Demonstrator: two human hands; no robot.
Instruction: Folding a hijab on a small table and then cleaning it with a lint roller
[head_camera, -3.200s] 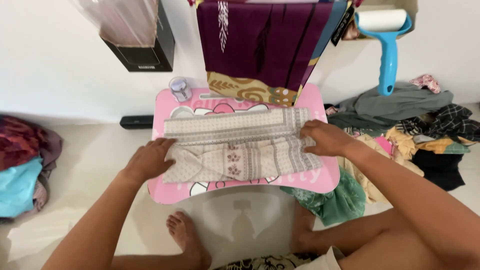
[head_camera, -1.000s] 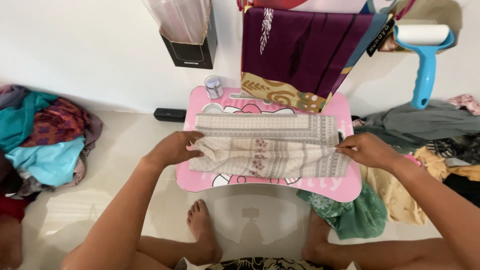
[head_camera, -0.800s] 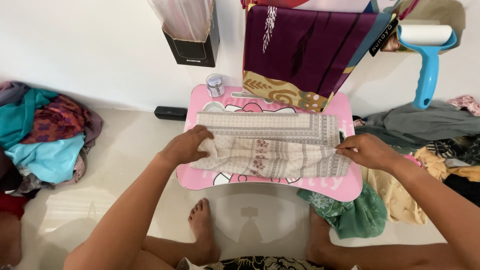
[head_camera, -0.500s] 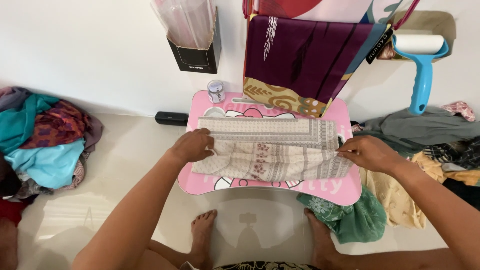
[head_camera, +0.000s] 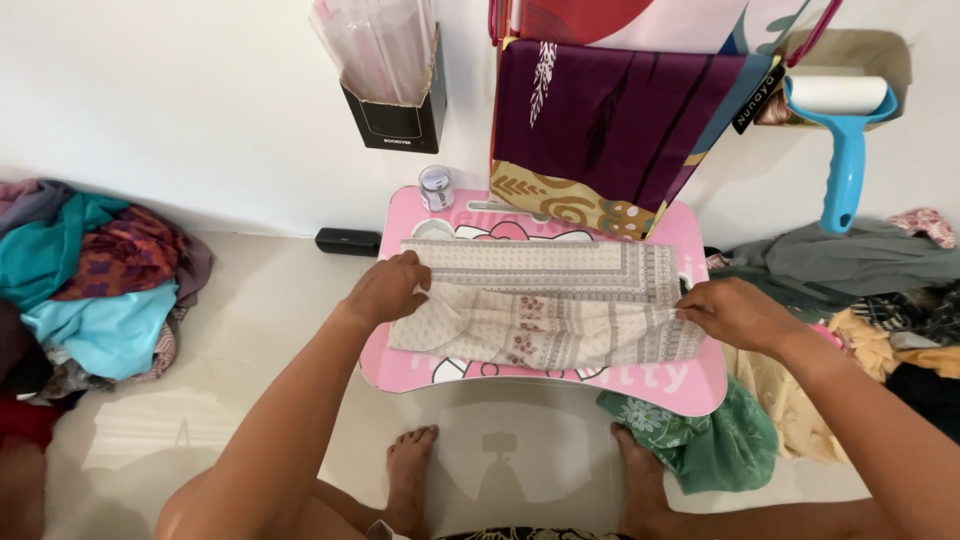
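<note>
Since a moment ago, left hand (head_camera: 388, 288) has slid onto the cloth (head_camera: 545, 305) at mid-frame on the pink table (head_camera: 560, 375); right hand (head_camera: 728, 312) fingers stay pinched on its right edge, keeping it taut.

A plain white wall (head_camera: 180, 110) meets a glossy cream tiled floor (head_camera: 250, 330) that mirrors soft daylight. A black box (head_camera: 395, 120) hangs on the wall, a blue lint roller (head_camera: 843, 130) leans right, and clothes heaps (head_camera: 85, 270) flank both sides
</note>
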